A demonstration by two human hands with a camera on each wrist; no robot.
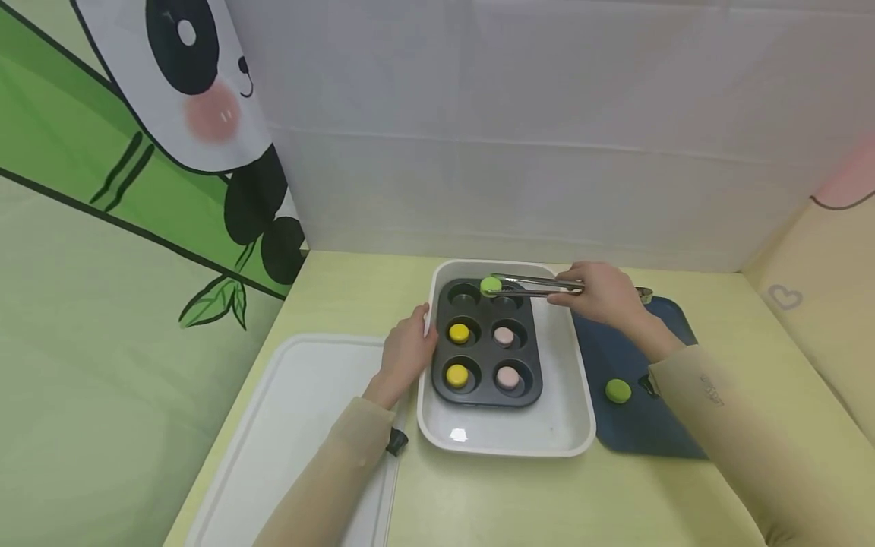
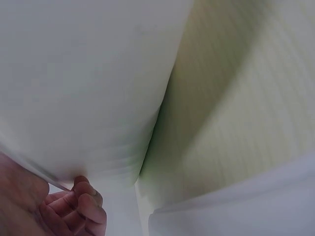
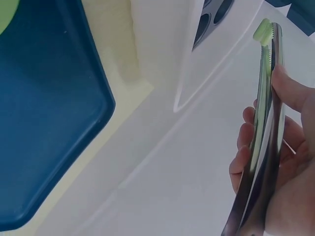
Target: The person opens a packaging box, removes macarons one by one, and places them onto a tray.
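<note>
the white tray [image 1: 567,425] is holding a dark muffin pan [image 1: 488,393]; the left hand [image 1: 405,351] is curling over the tray's left rim. the right hand [image 1: 601,292] is squeezing metal tongs [image 1: 540,285], pinching a green macaron [image 1: 490,286] above the pan's back row. it is looking light and crumbly, so gentle pressure on its edges is seeming wise.

A staged tabletop booth: pale table [image 1: 478,494] screened by white sheeting [image 1: 547,129] and a panda-and-bamboo backdrop [image 1: 137,152].
</note>
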